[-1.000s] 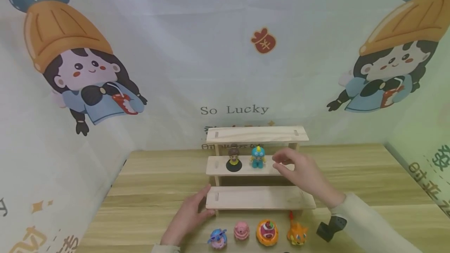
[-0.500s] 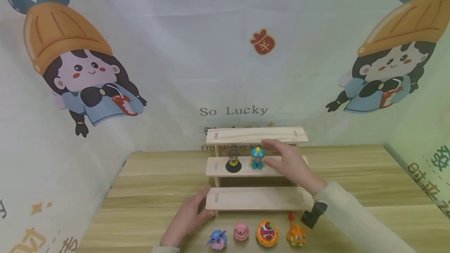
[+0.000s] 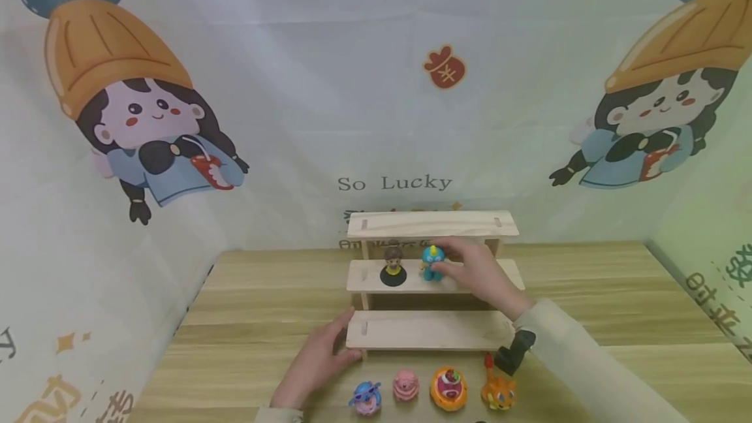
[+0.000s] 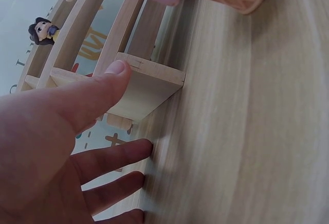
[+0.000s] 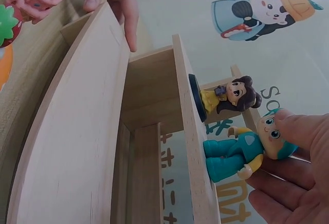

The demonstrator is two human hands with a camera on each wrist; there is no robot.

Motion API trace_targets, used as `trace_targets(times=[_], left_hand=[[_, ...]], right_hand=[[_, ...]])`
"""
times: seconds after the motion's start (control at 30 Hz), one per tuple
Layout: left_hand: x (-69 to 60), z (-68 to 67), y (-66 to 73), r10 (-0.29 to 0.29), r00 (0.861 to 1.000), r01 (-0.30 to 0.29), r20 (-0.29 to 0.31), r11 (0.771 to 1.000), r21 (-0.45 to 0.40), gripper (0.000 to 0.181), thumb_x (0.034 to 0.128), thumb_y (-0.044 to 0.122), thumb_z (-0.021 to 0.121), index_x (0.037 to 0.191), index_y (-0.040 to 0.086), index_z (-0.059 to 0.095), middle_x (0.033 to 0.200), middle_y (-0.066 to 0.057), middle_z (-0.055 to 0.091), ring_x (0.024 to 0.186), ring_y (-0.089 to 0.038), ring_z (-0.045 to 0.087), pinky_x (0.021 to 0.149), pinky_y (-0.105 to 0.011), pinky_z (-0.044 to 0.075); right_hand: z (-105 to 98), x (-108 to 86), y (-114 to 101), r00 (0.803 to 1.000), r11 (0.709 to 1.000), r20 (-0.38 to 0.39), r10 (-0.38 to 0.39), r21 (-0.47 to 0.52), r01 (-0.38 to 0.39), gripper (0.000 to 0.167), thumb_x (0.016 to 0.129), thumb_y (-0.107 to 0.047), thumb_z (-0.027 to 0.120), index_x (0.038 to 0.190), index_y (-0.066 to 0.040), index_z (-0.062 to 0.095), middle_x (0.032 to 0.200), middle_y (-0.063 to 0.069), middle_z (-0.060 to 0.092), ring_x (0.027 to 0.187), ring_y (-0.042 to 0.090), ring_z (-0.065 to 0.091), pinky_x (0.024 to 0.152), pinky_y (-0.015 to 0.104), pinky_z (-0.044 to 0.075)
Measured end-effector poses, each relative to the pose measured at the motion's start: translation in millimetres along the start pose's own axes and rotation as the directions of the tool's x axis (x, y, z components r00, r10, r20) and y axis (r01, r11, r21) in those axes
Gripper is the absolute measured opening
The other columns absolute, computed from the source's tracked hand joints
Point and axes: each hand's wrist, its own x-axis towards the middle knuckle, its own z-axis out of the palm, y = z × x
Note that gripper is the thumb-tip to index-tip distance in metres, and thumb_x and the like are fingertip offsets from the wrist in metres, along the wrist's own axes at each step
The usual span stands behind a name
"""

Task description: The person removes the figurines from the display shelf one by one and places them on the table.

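Note:
A three-step wooden display rack (image 3: 431,331) stands on the table. On its middle step, a figurine in a teal helmet and overalls (image 5: 231,152) stands upright. My right hand (image 3: 478,273) holds it by the head, thumb on the near side and fingers behind. Beside it on the left is a figurine with brown hair and a yellow dress (image 3: 393,265) on a black base. My left hand (image 3: 317,354) grips the left end of the lowest step, thumb at the front corner and index finger at the back. Its other fingers stretch out near the table in the left wrist view.
In front of the rack are a blue toy with sunglasses (image 3: 367,398), a pink toy (image 3: 405,385), a round orange toy (image 3: 449,388) and an orange creature with a red-tipped tail (image 3: 499,393). A printed cloth backdrop (image 3: 294,116) hangs behind the table.
My right hand has moved left from beside the teal figurine and taken hold of its head. The left hand has stayed at the rack's end. The figurines look unmoved.

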Motion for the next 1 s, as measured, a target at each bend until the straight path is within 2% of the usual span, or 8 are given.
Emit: trace_targets(times=[0.33, 0.57, 0.77, 1.0], left_hand=[[0.3, 0.4, 0.8, -0.002, 1.0, 0.002, 0.001, 1.0, 0.01, 0.079, 0.0795, 0.031, 0.075, 0.146, 0.011, 0.037, 0.142, -0.019, 0.048, 0.128, -0.043, 0.046, 0.107, -0.059, 0.036], [0.6, 1.8, -1.3, -0.01, 1.0, 0.009, 0.008, 1.0, 0.013, 0.079, 0.08, 0.031, 0.074, 0.147, 0.012, 0.037, 0.142, -0.019, 0.047, 0.128, -0.043, 0.045, 0.107, -0.06, 0.036], [0.8, 2.3, -1.2, 0.011, 1.0, -0.011, 0.002, 1.0, 0.002, 0.078, 0.0805, 0.028, 0.074, 0.146, 0.01, 0.037, 0.142, -0.02, 0.047, 0.128, -0.044, 0.045, 0.107, -0.059, 0.036], [1.8, 1.5, -0.4, 0.003, 1.0, -0.003, 0.009, 1.0, 0.019, 0.08, 0.0799, 0.03, 0.074, 0.147, 0.01, 0.036, 0.142, -0.02, 0.048, 0.128, -0.042, 0.046, 0.107, -0.058, 0.036]], right_hand=[[1, -0.6, 1, 1.0, 1.0, 0.003, 0.011, 0.029, -0.011, 0.039, 0.086, -0.014, 0.07, 0.122, -0.003, 0.06, 0.11, 0.013, 0.068, 0.099, 0.028, 0.068, 0.086, 0.038, 0.057], [-3, -2.9, 1, 0.999, 1.0, 0.027, 0.021, 0.007, -0.021, 0.037, 0.086, -0.015, 0.07, 0.12, -0.005, 0.061, 0.111, 0.011, 0.068, 0.099, 0.026, 0.068, 0.085, 0.037, 0.058], [-8, -7.5, 1, 0.999, 0.999, 0.034, 0.041, -0.006, -0.041, 0.036, 0.086, -0.018, 0.07, 0.12, -0.008, 0.061, 0.11, 0.009, 0.069, 0.1, 0.026, 0.068, 0.087, 0.038, 0.057], [-13, -15.9, -1, 0.999, 0.999, 0.031, 0.03, -0.027, -0.029, 0.034, 0.087, -0.017, 0.07, 0.118, -0.006, 0.062, 0.105, 0.009, 0.07, 0.096, 0.025, 0.068, 0.084, 0.039, 0.058]])
